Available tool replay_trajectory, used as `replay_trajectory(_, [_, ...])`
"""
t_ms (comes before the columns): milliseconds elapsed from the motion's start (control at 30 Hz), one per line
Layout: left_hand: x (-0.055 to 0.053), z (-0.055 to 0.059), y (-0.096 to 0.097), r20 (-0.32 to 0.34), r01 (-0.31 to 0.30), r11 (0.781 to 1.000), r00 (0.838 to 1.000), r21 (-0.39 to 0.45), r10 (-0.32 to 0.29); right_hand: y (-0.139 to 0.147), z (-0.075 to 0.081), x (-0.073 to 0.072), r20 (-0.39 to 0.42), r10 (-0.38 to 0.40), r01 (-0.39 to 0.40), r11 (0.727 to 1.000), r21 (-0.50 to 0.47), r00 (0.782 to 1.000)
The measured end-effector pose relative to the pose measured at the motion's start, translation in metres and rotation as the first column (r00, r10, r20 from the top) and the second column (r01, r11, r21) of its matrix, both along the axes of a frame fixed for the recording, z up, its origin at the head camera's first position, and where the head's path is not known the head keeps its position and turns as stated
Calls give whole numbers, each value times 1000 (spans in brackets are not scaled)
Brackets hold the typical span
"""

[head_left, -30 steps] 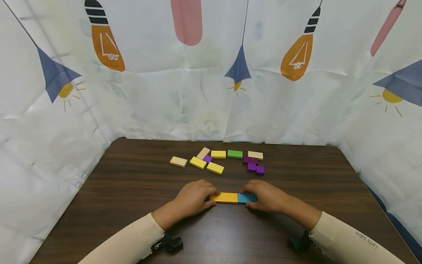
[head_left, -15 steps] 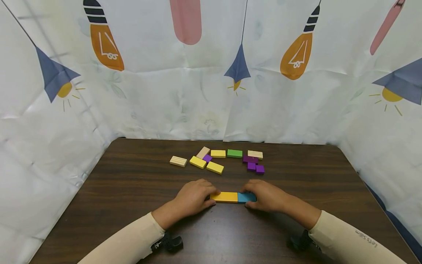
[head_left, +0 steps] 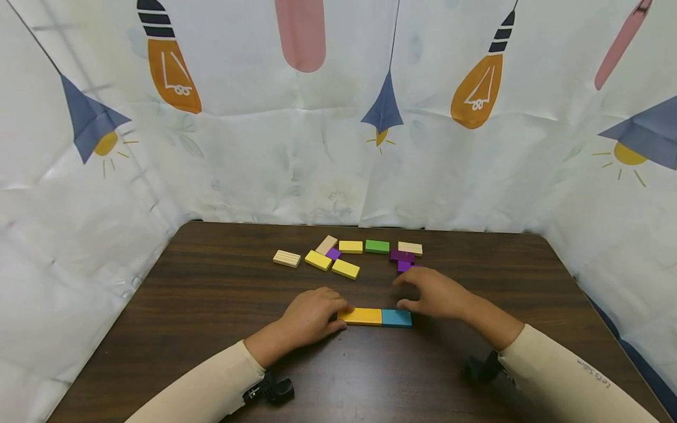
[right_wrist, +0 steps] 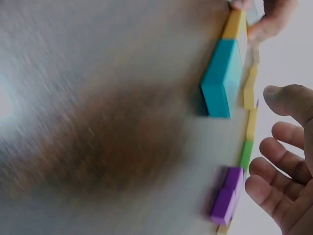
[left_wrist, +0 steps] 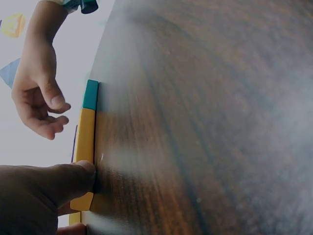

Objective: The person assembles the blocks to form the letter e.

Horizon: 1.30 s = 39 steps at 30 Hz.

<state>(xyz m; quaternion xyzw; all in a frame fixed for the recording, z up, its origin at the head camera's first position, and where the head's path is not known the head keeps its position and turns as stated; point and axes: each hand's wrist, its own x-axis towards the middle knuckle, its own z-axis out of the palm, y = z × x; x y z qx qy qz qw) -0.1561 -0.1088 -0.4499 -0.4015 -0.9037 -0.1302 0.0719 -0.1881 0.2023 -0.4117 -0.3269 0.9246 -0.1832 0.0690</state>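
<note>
Left hand (head_left: 313, 316): pinching the left end of the orange block (head_left: 366, 316)
Right hand (head_left: 440, 295): loosely spread, just hanging in the air near the blue block (head_left: 396, 318) and purple blocks (head_left: 404, 266)
Orange block: flat on the counter (head_left: 359, 379), right up against the blue block
Further back: yellow blocks (head_left: 346, 269), a green block (head_left: 377, 247), some bare wood blocks (head_left: 287, 258), kinda scattered

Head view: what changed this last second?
The right hand let go of the blue block and moved forward, empty, toward the purple blocks. The left hand still grips the orange block, which stays end to end with the blue block; the yellow blocks and green block lie as before.
</note>
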Motion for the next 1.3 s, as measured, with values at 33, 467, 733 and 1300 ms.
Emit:
replay_trajectory(33, [0, 0, 0, -3, 2, 1000, 1000, 1, -2, 1, 1, -3, -5, -10, 10, 1000, -4, 1000])
replay_trajectory(467, [1, 1, 2, 16, 0, 1000, 1000, -3, 0, 16, 5, -38, -40, -120, 119, 993, -22, 992])
replay_trajectory(733, [-1, -1, 1, 11, -4, 1000, 1000, -5, 4, 18, -3, -57, -48, -157, 156, 988, -20, 986])
replay_trajectory(1300, [1, 1, 1, 9, -1, 1000, 1000, -4, 1, 9, -16, -71, -28, -162, 162, 987, 7, 986])
